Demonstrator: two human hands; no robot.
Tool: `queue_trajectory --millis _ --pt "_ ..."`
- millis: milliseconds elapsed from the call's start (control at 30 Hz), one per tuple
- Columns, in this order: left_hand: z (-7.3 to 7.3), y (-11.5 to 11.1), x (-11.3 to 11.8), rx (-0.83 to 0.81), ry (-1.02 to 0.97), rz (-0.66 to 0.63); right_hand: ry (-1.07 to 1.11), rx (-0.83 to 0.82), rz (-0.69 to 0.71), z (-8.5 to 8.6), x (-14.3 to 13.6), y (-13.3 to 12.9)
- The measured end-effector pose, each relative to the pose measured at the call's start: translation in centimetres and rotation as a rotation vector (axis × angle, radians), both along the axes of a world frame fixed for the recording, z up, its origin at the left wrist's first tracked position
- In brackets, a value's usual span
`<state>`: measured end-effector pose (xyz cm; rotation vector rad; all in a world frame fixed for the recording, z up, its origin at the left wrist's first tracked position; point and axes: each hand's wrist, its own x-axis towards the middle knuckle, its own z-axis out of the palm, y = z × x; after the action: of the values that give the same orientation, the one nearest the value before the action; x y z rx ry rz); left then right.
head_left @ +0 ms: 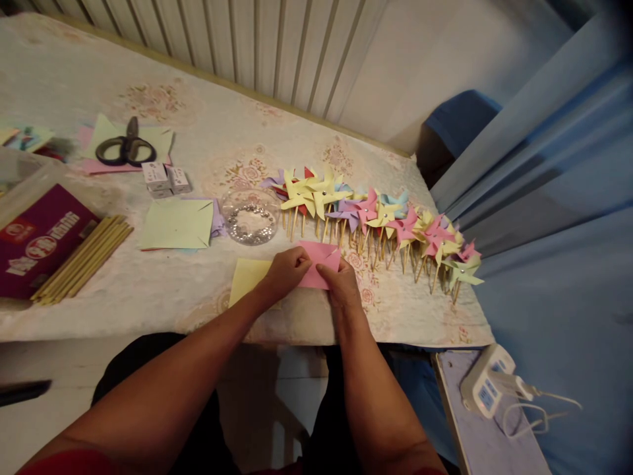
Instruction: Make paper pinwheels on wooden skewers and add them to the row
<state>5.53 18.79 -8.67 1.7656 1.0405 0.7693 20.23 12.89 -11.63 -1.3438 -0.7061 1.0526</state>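
A pink paper square with a slit at its upper right corner is held up between both hands, near the table's front edge. My left hand is closed, its fingertips pinched at the paper's left part; whether a small item is in that pinch I cannot tell. On the right side, my right hand grips the sheet with the thumb lying on top. A yellow paper square lies under my left wrist. Just beyond my hands stands a clear round dish of small shiny metal pieces.
Finished paper pinwheels on sticks line the right side. Left are slit paper squares, small boxes, black scissors, wooden sticks and a purple box. A power strip sits on a lower surface at right.
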Motion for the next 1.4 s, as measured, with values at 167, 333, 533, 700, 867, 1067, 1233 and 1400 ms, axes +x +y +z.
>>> queue_trajectory --millis 167,333,533,700,867,1067,1233,1400 --pt "0.2 -0.1 0.0 0.017 0.012 -0.007 -0.042 -0.013 -0.022 -0.2 0.0 0.1" --pt "-0.3 -0.3 0.1 0.020 -0.017 0.028 -0.044 -0.010 -0.053 0.1 -0.3 0.1" --pt "-0.8 -0.5 0.3 -0.230 -0.293 0.123 0.056 0.048 -0.103 0.8 -0.7 0.2" --pt "-0.4 -0.5 0.4 -0.427 -0.354 0.066 0.050 0.062 -0.132 1.0 -0.7 0.2" --pt "0.0 -0.7 0.4 -0.512 -0.427 -0.058 0.018 0.058 -0.130 0.7 -1.2 0.3" --pt "0.2 -0.8 0.3 -0.447 -0.350 -0.008 0.010 0.082 -0.102 -0.1 -1.5 0.4" --pt "0.2 -0.9 0.3 -0.412 -0.285 0.025 -0.019 0.052 -0.112 -0.3 -1.5 0.4" --pt "0.2 -0.9 0.3 -0.395 -0.250 0.046 -0.012 0.042 -0.097 -0.4 -1.6 0.4"
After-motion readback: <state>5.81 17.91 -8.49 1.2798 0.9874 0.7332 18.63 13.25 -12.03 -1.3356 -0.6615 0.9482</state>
